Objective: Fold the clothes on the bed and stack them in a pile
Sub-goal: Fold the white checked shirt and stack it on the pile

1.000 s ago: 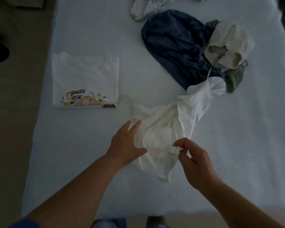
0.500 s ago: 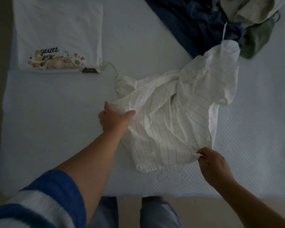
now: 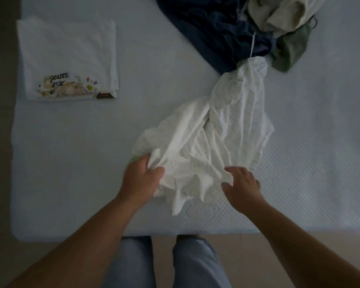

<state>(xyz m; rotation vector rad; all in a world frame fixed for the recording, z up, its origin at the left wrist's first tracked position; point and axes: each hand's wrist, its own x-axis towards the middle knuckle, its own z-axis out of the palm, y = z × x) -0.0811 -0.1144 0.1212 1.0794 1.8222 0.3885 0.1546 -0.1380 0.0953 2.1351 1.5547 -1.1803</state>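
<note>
Fingers of my left hand [image 3: 140, 179] bunch the near edge of a thin, limp white striped shirt [image 3: 212, 142] on the bed [image 3: 71, 163]; my right hand [image 3: 241, 183] rests half-open on it. Light and floppy, probably best held at hem corners.

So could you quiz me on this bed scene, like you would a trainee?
1. True or false: the folded white T-shirt with the cartoon print touches the striped white garment.
2. Which hand grips a bunch of the striped garment's cloth: A) left hand B) neither
3. Fill in: the unfolded heap at the far right of the bed holds a dark ____ garment, a cream one and a green one.

Key: 1 false, bare bed lies between them. 2 A; the right hand has its fingers on the cloth, but whether they pinch it is unclear. 3 blue.
</note>
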